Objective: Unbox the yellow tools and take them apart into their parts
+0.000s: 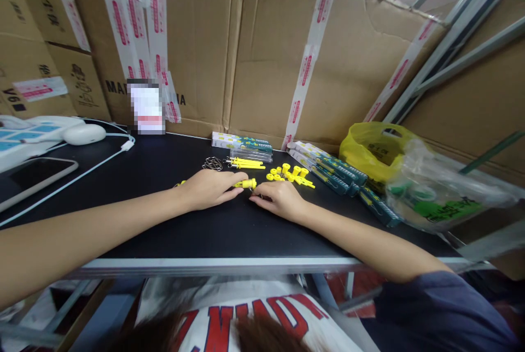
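My left hand [213,189] is closed around a yellow plastic rod [246,183] whose wider, knob-like end sticks out to the right. Close beside that end, my right hand [281,199] has its fingers pinched together. A small metal glint shows at its fingertips, too small to name. Just behind my left hand lie a bunch of bent wire pieces [212,163] and several yellow rods with metal ends [248,163]. A pile of small yellow plastic parts [289,172] lies behind my right hand.
Printed slim boxes [328,166] lie at the right, beside a yellow bag [365,150] and a clear bag [438,199]. Another box [229,140] and clear cases [251,155] lie at the back. Left are a phone [36,177], a power strip [28,136] and a cable [90,169].
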`<state>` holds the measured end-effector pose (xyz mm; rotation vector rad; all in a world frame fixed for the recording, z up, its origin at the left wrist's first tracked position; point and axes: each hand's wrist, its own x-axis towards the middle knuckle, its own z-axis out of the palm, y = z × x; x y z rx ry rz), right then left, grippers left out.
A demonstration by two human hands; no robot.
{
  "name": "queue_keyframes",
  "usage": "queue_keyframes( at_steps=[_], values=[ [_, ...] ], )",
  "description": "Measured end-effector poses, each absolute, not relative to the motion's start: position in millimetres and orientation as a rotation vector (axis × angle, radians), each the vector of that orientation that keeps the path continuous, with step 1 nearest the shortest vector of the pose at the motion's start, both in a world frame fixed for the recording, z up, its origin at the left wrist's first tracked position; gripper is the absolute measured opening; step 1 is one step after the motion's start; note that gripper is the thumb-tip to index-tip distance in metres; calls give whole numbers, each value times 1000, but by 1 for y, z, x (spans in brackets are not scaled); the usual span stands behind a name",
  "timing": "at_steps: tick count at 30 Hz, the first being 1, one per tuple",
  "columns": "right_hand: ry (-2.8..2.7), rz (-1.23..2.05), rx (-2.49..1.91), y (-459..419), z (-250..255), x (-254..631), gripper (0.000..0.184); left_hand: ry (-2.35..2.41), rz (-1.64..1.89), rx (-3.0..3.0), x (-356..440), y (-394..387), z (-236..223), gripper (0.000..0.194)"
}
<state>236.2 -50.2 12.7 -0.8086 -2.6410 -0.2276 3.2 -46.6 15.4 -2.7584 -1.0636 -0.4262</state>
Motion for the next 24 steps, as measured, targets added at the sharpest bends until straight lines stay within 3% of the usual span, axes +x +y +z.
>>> queue_keyframes(
  at_steps=[24],
  values=[
    [-2807, -420, -716, -50, 17, 235, 24, -1116, -341, -2713, 7, -44, 11, 33]
  ],
)
